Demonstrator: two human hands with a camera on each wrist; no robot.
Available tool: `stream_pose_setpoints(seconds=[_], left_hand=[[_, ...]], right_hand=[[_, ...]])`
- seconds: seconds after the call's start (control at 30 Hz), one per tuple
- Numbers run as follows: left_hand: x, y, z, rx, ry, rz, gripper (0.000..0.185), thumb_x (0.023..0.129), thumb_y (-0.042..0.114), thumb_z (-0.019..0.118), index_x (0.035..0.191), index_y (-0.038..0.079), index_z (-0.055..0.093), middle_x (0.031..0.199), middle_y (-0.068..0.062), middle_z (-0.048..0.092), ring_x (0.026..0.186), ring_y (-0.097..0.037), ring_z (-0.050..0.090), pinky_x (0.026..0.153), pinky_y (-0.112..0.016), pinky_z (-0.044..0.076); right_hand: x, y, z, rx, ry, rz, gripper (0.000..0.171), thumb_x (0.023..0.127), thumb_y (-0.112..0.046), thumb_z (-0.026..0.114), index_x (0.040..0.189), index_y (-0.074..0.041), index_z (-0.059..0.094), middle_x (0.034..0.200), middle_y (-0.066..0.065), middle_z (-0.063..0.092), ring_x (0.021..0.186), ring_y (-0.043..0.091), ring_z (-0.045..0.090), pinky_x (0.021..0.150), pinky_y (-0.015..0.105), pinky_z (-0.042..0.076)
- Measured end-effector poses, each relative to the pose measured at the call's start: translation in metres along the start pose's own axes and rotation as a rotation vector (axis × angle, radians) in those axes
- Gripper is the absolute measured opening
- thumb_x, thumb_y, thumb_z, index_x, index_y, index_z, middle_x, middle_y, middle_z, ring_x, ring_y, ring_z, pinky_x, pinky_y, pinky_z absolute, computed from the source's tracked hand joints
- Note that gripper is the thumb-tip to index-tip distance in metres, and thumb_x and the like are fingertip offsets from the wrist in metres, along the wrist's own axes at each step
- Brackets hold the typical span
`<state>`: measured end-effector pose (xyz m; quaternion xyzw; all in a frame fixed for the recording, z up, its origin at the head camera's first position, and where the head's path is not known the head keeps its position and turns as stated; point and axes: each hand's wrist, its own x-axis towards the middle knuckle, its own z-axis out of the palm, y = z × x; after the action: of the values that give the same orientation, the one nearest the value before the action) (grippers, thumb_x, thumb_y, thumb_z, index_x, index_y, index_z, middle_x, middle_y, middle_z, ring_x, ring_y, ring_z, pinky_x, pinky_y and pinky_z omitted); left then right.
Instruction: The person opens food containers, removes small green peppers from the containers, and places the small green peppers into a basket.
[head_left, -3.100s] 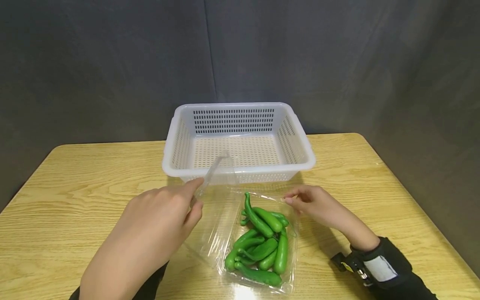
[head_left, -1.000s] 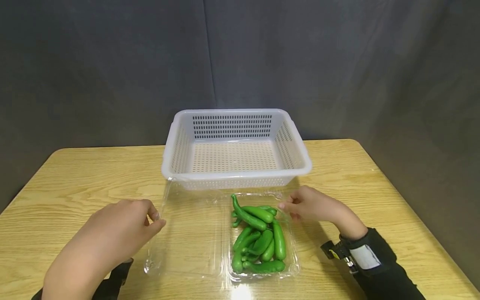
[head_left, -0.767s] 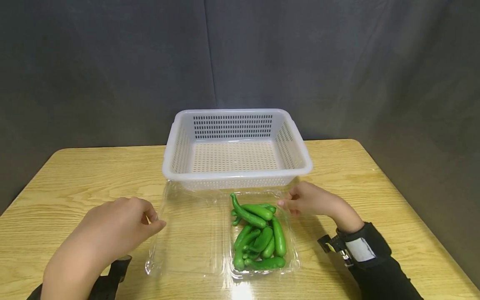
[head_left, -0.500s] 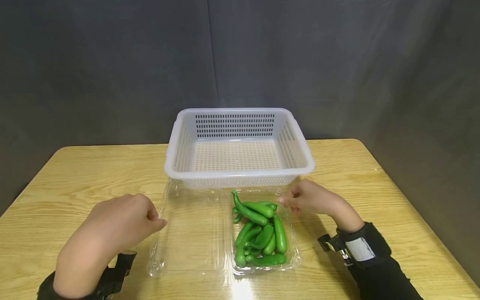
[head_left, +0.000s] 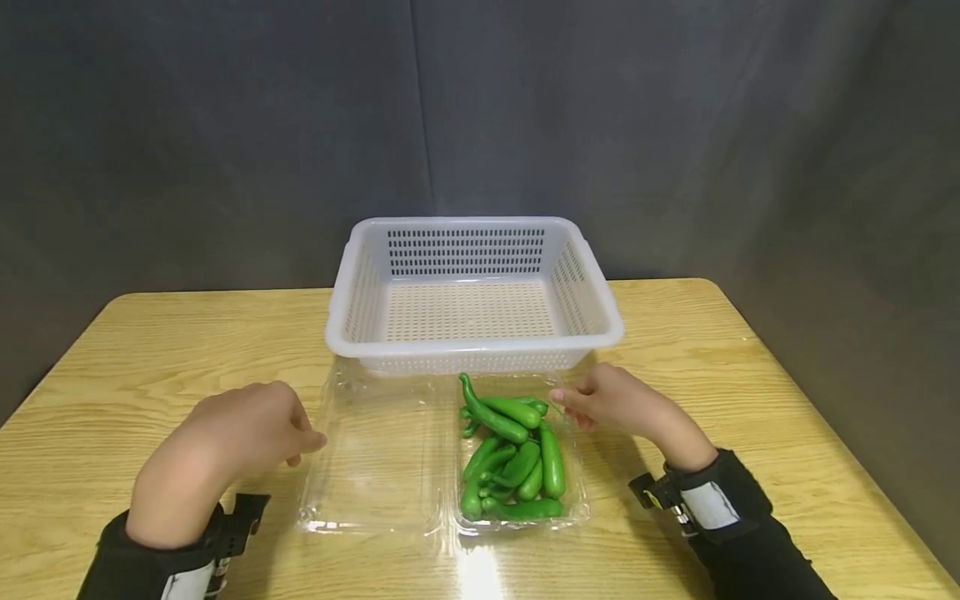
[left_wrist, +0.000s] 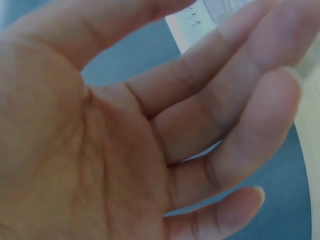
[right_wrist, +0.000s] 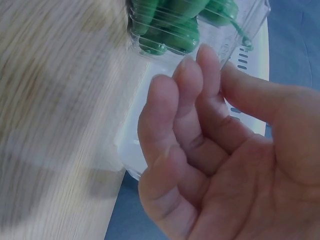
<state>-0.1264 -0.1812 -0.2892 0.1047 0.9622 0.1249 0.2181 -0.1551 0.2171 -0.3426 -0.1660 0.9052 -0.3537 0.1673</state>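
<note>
With the clear plastic container point(head_left: 450, 479) as the centre of the dial in the head view, it lies unfolded on the wood-grain bench point(head_left: 187, 333), its lid point(head_left: 386, 467) spread flat towards nine o'clock and its tray half point(head_left: 576, 479) towards three; a heap of green peppers point(head_left: 521, 462) fills much of the tray, one long curved pepper point(head_left: 491, 421) on top pointing to eleven; the right hand point(head_left: 630, 408) reaches in from between two and three o'clock, thumb and forefinger pinching the tray's outer rim near its far corner; the left hand point(head_left: 232, 433) sits at nine, just beside the lid's outer edge, fingers loosely bent and holding nothing, though I cannot tell whether the tips touch the plastic; at twelve, just beyond the container, stands a white slotted basket point(head_left: 480, 343); black cuffs point(head_left: 720, 500) wrap both wrists; dark grey cloth point(head_left: 225, 142) hangs behind the bench.
</note>
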Motion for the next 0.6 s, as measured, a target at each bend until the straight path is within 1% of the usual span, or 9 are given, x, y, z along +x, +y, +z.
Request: stream_pose_setpoints(seconds=[0.17,0.33,0.43,0.5,0.6], left_hand=[[0.001,0.001,0.004,-0.006,0.022,0.004,0.030,0.093,0.033,0.063,0.066,0.019,0.066,0.068,0.007,0.062,0.055,-0.013,0.037,0.055,-0.034,0.034],[0.003,0.002,0.008,0.004,0.035,-0.002,0.037,0.092,0.031,0.062,0.058,0.019,0.058,0.058,0.005,0.055,0.051,-0.011,0.031,0.052,-0.032,0.030],[0.005,0.002,0.011,0.017,0.046,0.002,0.039,0.092,0.029,0.063,0.056,0.018,0.057,0.052,0.006,0.048,0.050,-0.011,0.029,0.052,-0.031,0.028],[0.007,0.003,0.012,0.025,0.048,0.001,0.039,0.092,0.027,0.063,0.055,0.017,0.059,0.050,0.007,0.044,0.050,-0.011,0.028,0.052,-0.031,0.028],[0.010,0.005,0.014,0.035,0.042,-0.004,0.034,0.093,0.026,0.064,0.061,0.016,0.064,0.053,0.006,0.050,0.051,-0.012,0.033,0.054,-0.032,0.031]], right_hand=[[0.000,-0.002,0.003,-0.026,0.054,0.022,0.039,0.101,-0.023,0.057,0.067,-0.005,0.061,0.058,0.002,0.054,0.054,0.014,0.048,0.051,0.027,0.038],[0.003,0.000,0.006,-0.061,0.106,0.018,0.040,0.100,-0.023,0.058,0.066,-0.003,0.058,0.057,0.004,0.052,0.052,0.012,0.043,0.053,0.029,0.037],[0.004,0.001,0.006,-0.060,0.107,0.027,0.039,0.101,-0.023,0.057,0.067,-0.003,0.059,0.058,0.005,0.052,0.052,0.012,0.043,0.054,0.029,0.037],[0.004,0.000,0.006,-0.060,0.108,0.040,0.038,0.101,-0.023,0.057,0.069,-0.003,0.058,0.059,0.005,0.052,0.053,0.013,0.043,0.055,0.030,0.037],[0.004,-0.001,0.007,-0.062,0.109,0.058,0.037,0.102,-0.024,0.056,0.071,-0.003,0.057,0.060,0.006,0.052,0.054,0.013,0.044,0.056,0.030,0.038]])
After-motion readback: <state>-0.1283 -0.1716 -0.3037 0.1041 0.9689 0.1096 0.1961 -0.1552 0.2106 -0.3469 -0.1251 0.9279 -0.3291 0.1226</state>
